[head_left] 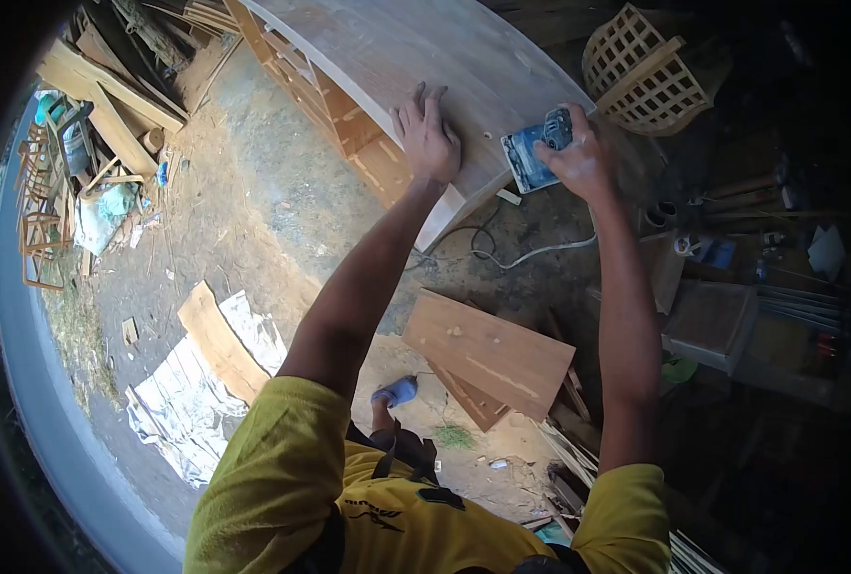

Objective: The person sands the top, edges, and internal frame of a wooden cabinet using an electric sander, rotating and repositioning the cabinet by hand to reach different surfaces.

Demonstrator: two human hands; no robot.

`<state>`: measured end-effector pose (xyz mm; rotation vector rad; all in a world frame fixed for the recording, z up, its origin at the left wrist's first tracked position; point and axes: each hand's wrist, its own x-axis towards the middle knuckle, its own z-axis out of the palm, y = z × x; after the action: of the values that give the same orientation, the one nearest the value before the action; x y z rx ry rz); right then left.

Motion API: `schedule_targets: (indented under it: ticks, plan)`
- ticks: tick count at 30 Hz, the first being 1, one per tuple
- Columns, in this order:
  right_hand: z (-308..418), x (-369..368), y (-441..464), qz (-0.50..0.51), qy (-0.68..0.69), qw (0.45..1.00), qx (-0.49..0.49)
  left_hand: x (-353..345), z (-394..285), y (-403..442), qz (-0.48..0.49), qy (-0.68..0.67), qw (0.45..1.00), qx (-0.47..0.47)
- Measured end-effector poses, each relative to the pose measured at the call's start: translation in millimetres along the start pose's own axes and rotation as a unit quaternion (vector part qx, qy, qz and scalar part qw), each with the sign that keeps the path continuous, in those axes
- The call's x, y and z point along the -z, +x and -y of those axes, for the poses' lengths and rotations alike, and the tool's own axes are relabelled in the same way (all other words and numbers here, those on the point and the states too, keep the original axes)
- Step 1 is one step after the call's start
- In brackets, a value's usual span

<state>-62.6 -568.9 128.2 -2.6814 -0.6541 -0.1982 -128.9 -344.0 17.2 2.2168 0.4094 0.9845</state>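
My left hand (429, 139) rests on the pale top of a wooden cabinet (435, 48), its fingers spread. The cabinet has open compartments along its side, facing left. My right hand (580, 158) is closed around a blue electric sander (533, 161), a black part showing under the fingers. The sander sits at the right end of the cabinet top, by its edge. A pale power cord (550, 252) curves below it over the ground.
Wooden boards (488, 349) lie on the ground near my feet. A woven basket (645, 72) stands beyond the cabinet's right end. At right is a wooden box (710, 316) among tools. A plank (220, 340) lies on white sheeting (182, 411); scrap wood (110, 115) is piled at upper left.
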Motion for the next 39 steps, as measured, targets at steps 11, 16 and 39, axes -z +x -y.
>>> schedule_targets:
  ticks: [11, 16, 39]
  plan:
    - [141.8, -23.2, -37.6, 0.042, -0.111, 0.982, -0.145, 147.2, 213.8, -212.3, 0.293, -0.155, 0.943, 0.031]
    - [180.6, -57.3, 14.7, 0.044, -0.117, 0.963, -0.241, 407.3, 478.2, -378.8, 0.651, 0.230, 0.599, 0.405]
    - [366.4, -214.8, 363.0, 0.046, -0.091, 0.982, -0.158, 480.0, 582.7, -71.1, 0.554, 0.173, 0.668, 0.466]
